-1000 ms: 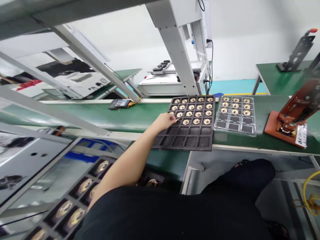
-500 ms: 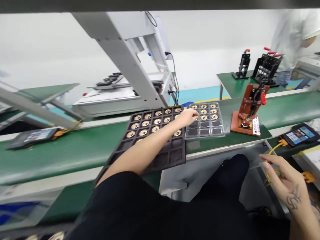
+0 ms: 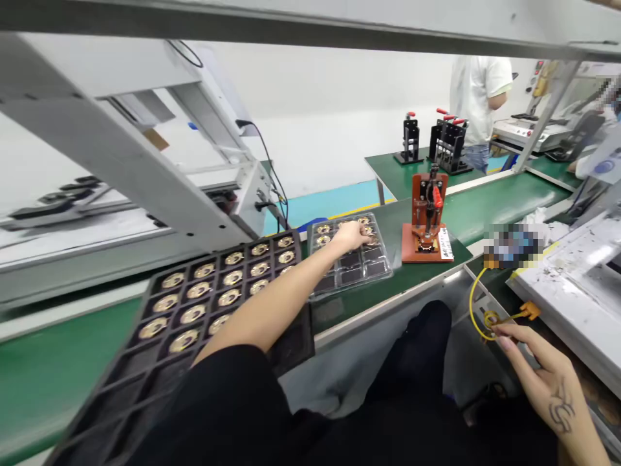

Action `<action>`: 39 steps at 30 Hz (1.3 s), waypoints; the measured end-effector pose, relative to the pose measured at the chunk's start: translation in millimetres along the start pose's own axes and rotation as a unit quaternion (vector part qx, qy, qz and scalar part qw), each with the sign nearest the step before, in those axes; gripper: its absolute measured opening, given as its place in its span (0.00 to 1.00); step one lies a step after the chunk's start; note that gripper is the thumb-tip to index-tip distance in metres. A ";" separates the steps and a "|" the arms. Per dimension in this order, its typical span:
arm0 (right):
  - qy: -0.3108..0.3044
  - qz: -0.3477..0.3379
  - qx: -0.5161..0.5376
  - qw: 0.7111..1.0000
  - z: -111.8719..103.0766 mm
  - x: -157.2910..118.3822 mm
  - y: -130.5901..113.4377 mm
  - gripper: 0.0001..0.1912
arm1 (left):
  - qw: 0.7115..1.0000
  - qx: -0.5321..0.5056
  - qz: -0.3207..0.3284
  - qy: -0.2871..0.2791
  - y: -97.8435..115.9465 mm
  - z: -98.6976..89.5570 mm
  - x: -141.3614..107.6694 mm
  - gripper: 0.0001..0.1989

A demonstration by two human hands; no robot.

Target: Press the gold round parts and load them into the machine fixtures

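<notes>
My left hand reaches over a clear plastic tray, its fingers pinched at the right-hand column. Round gold-coloured parts sit in the tray's far pockets; whatever the fingertips hold is hidden. Under my left forearm lies a black divided tray with several similar gold parts in its pockets. To the right, my right hand hangs beside a coiled yellow cable, thumb and forefinger drawn together. Too little shows between them to name anything.
An orange-brown toggle-clamp fixture with a red handle stands right of the clear tray on the green bench. Black clamp fixtures and a person are beyond. A white machine borders the right side; a grey beam crosses overhead.
The view has swung to the right. My left hand has moved from the clear tray's left column to its right column. My right hand keeps nearly the same pose, close to the yellow cable.
</notes>
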State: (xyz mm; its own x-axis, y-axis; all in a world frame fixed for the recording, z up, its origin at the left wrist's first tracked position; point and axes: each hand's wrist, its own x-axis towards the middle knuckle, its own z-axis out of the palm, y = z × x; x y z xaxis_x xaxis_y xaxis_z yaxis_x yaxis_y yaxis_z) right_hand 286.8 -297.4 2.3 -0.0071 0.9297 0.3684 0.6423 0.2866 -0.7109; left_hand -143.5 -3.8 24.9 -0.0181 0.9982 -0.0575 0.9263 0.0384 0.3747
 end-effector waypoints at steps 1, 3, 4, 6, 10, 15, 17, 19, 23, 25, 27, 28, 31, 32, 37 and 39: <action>0.000 0.011 0.006 1.000 -0.9 -0.4 1.7 0.11 | 1.000 -0.011 0.014 0.013 5.9 -4.4 -5.8 0.10; 0.000 0.041 0.027 0.999 -1.0 1.1 4.4 0.13 | 0.998 -0.038 0.054 0.024 25.2 -11.3 -22.6 0.07; 0.001 0.061 0.043 0.997 -0.2 2.9 4.9 0.13 | 0.993 -0.070 0.089 0.019 38.9 -13.2 -33.7 0.07; 0.011 0.099 0.087 0.991 2.5 8.7 2.9 0.16 | 0.967 -0.167 0.190 -0.010 73.1 -13.0 -60.1 0.09; 0.050 0.105 0.185 0.976 3.7 27.8 -13.8 0.19 | 0.852 -0.276 0.444 -0.008 152.2 1.6 -113.5 0.03; 0.049 0.032 0.222 0.973 -21.2 43.1 -38.9 0.31 | 0.684 -0.235 0.687 0.073 225.3 31.2 -139.3 0.06; 0.070 0.039 0.193 0.978 -35.5 40.6 -43.1 0.27 | 0.651 -0.209 0.724 0.095 244.2 41.1 -139.2 0.06; 0.104 0.057 0.170 0.978 -47.7 34.4 -43.5 0.24 | 0.628 -0.202 0.743 0.109 260.3 49.0 -139.3 0.06; 0.148 0.088 0.137 0.976 -67.2 16.4 -36.5 0.23 | 0.584 -0.208 0.779 0.100 292.1 63.3 -147.1 0.07; 0.166 0.101 0.116 0.974 -80.8 3.5 -30.7 0.22 | 0.565 -0.224 0.792 0.065 311.2 70.6 -152.5 0.09; 0.201 0.118 0.074 0.970 -101.4 -13.7 -23.9 0.22 | 0.562 -0.252 0.788 0.002 335.2 76.5 -155.7 0.13; 0.226 0.130 0.046 0.964 -114.3 -24.0 -20.4 0.23 | 0.565 -0.265 0.780 -0.033 350.0 78.6 -156.0 0.18; 0.324 0.176 -0.046 0.929 -157.4 -58.6 -11.1 0.24 | 0.579 -0.278 0.760 -0.096 408.4 82.9 -154.7 0.25; 0.353 0.188 -0.071 0.914 -170.7 -69.6 -9.2 0.24 | 0.584 -0.268 0.760 -0.100 432.5 84.9 -155.0 0.22; 0.431 0.201 -0.130 0.870 -206.3 -110.4 -14.9 0.25 | 0.661 -0.088 0.734 -0.128 562.1 107.4 -171.0 0.14; 0.444 0.199 -0.136 0.863 -208.0 -124.1 -21.6 0.24 | 0.683 -0.039 0.714 -0.147 603.7 118.6 -178.4 0.16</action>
State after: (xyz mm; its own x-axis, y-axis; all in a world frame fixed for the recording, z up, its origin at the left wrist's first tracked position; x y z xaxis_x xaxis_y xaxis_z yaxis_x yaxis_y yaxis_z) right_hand 433.2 -467.1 96.5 0.7677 0.3633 0.5279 0.6160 -0.1913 -0.7641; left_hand 463.6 -164.1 151.6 0.9706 -0.0331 0.2385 -0.1038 -0.9513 0.2902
